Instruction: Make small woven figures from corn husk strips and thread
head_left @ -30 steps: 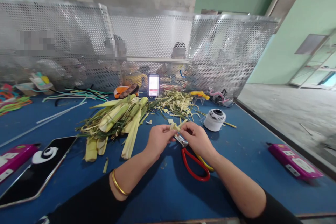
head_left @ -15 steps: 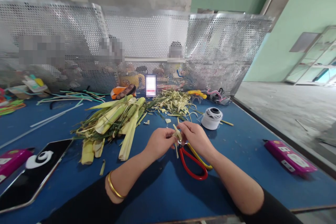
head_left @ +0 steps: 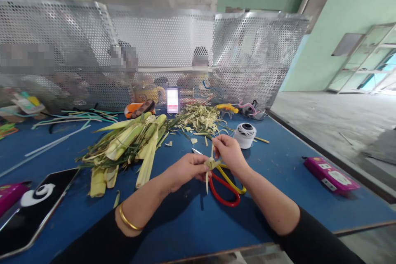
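Observation:
A small folded piece of corn husk (head_left: 210, 163), with narrow strips sticking out of it, is between my hands. My left hand (head_left: 188, 170) pinches its left side with thumb and fingers. Just above, my right hand (head_left: 228, 151) is closed on the upper end of a pale husk strip that rises from the piece. Scissors with one red and one yellow handle (head_left: 227, 204) lie on the table beneath my hands. Their blade tip shows beyond my left fingers. A spool of white thread (head_left: 245, 137) stands just past my right hand.
Corn husks (head_left: 123, 148) are piled at the left, shredded husk (head_left: 201, 119) farther back. A phone (head_left: 34, 210) and magenta packs (head_left: 331, 175) lie toward the sides of the blue table (head_left: 173, 231). A perforated metal screen (head_left: 167, 37) stands behind, with people beyond.
My right hand has moved up from the folded piece, drawing a strip upward. The piece shows more openly at my left fingertips. The whole view has shifted slightly.

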`<action>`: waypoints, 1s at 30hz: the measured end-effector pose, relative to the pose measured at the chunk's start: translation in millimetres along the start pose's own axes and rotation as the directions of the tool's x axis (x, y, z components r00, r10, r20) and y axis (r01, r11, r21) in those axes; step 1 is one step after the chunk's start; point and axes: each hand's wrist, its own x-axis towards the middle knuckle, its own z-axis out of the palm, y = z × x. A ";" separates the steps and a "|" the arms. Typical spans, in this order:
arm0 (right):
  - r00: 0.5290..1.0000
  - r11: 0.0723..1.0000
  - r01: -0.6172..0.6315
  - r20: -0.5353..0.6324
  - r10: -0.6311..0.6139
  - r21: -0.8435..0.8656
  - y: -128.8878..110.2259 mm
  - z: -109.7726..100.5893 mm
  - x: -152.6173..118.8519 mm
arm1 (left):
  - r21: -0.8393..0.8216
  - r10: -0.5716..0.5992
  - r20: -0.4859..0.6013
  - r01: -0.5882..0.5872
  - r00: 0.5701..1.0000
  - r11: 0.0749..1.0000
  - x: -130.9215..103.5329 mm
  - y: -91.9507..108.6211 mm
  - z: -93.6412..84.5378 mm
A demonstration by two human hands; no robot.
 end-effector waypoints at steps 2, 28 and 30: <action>1.000 1.000 -0.003 0.005 0.003 0.013 1.5 1.0 0.1 | -0.043 -0.045 -0.021 0.044 0.999 0.998 0.2 0.9 -0.9; 0.991 0.989 0.134 0.035 -0.132 -0.062 5.6 -2.7 2.9 | -0.062 -0.063 -0.280 0.047 0.958 0.997 5.4 -3.1 -3.6; 0.982 0.976 0.162 0.121 -0.145 -0.143 3.4 -6.5 3.3 | -0.095 -0.071 -0.324 0.042 0.943 0.995 7.9 -3.5 -7.9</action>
